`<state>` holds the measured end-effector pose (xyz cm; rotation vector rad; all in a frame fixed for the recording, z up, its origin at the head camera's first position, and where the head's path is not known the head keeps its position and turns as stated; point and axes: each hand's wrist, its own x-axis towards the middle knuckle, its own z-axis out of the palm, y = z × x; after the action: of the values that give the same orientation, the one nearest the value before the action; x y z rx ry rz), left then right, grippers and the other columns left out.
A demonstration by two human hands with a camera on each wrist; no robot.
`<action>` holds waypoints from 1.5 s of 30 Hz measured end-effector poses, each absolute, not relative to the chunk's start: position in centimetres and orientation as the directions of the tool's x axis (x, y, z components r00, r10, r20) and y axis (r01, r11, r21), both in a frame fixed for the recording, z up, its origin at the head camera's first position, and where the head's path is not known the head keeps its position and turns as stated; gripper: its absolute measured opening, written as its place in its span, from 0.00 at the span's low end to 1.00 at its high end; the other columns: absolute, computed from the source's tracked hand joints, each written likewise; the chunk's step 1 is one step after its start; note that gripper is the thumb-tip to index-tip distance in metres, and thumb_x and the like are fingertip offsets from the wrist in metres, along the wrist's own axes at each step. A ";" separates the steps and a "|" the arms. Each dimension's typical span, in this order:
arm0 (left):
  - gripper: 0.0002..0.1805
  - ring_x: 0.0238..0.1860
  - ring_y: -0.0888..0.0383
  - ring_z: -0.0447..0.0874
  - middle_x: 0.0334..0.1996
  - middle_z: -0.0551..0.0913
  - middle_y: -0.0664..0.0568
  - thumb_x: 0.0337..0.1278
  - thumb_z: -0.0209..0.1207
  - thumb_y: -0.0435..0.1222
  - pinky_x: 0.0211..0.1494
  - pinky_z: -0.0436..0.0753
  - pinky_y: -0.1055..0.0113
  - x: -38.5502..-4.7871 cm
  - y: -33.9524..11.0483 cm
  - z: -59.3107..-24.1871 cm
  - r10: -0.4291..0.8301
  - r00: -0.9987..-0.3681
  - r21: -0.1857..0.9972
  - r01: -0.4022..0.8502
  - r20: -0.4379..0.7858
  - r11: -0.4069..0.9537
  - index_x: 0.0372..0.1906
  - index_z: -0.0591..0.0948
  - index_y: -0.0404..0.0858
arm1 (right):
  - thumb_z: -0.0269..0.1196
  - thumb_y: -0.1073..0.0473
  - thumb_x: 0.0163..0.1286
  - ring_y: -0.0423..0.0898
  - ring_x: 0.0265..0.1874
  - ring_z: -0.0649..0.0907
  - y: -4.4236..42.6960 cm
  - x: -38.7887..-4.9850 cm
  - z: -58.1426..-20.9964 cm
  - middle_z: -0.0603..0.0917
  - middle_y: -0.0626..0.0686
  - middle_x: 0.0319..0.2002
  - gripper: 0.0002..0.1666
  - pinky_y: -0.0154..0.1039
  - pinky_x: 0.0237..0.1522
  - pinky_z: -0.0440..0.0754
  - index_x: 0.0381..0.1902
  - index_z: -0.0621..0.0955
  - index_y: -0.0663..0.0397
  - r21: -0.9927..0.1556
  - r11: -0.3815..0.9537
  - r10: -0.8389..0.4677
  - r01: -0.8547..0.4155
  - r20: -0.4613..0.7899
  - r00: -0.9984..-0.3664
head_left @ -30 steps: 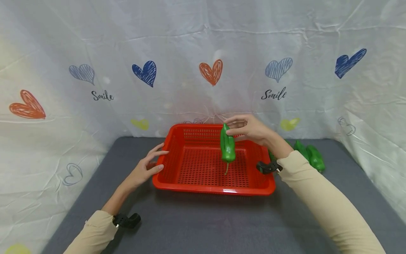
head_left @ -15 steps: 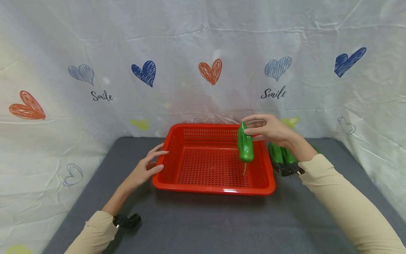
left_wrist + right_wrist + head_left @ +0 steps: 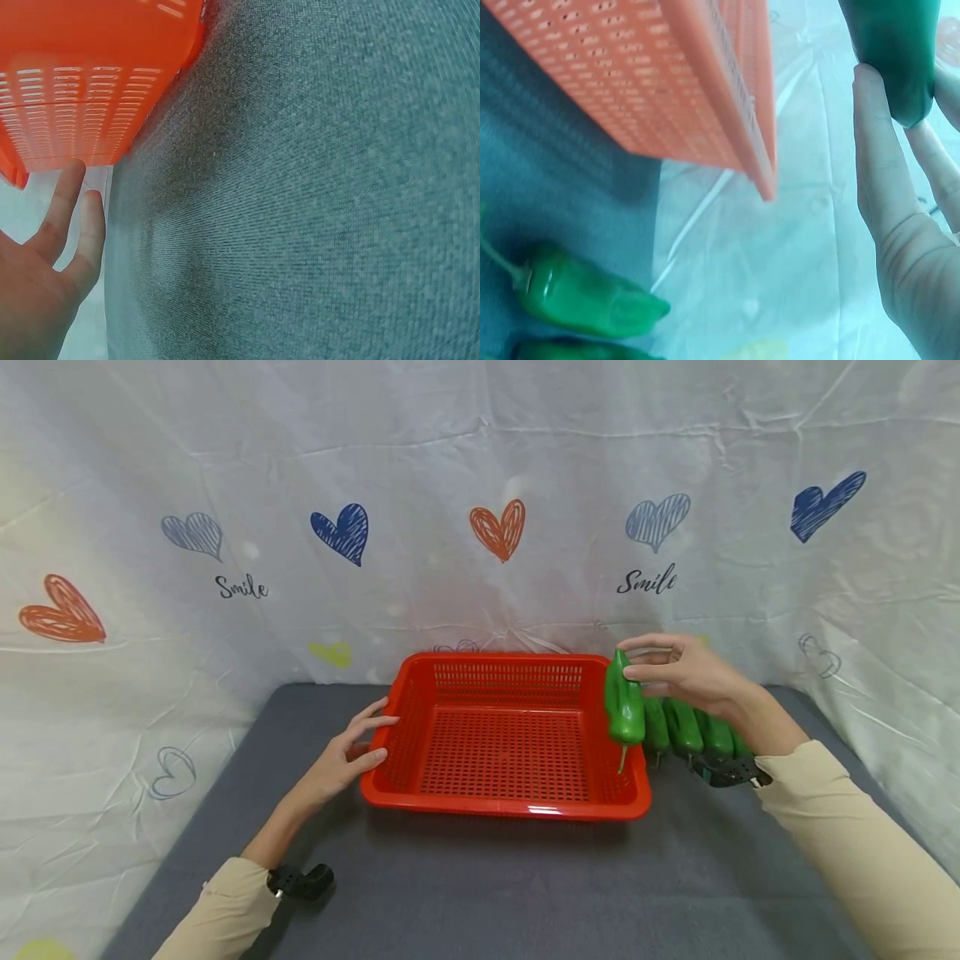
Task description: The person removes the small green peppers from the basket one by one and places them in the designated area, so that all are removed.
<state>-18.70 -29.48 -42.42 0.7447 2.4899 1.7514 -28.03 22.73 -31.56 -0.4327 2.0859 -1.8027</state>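
Observation:
A red perforated plastic basket [image 3: 504, 810] stands mid-table. My right hand [image 3: 686, 672] pinches a green pepper [image 3: 624, 706] by its pointed end, stem hanging down, over the basket's right rim. In the right wrist view, the same pepper [image 3: 900, 60] is between the fingertips, clear of the basket wall [image 3: 630, 82]. My left hand [image 3: 341, 760] rests with spread, nearly straight fingers against the basket's left side. The left wrist view has two of its fingers [image 3: 91, 232] near the basket's end wall [image 3: 75, 97]; its other fingers are out of that frame.
Several green peppers [image 3: 684, 727] lie in a row on the grey cloth right of the basket, partly behind my right forearm. One pepper [image 3: 589, 292] shows its stem in the right wrist view. A white printed curtain [image 3: 420, 602] rises behind the table.
My right hand has carried the pepper rightward from above the basket's interior to its right rim, uncovering more of the row of peppers. My left hand and the basket have stayed put.

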 end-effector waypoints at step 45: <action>0.26 0.65 0.36 0.70 0.80 0.50 0.50 0.72 0.57 0.29 0.55 0.81 0.62 -18.7 -29.4 -42.4 0.377 -0.889 0.886 0.375 0.259 0.274 0.72 0.71 0.36 | 0.57 0.68 0.78 0.29 0.52 0.79 42.5 -26.9 -37.7 0.78 0.28 0.57 0.28 0.36 0.46 0.83 0.72 0.75 0.44 -0.953 0.303 -0.328 -0.019 -0.085 -0.941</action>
<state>-18.65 -29.43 -42.41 0.7392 2.5055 1.7411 -26.87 42.53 -37.69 -0.3156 2.3089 -1.6835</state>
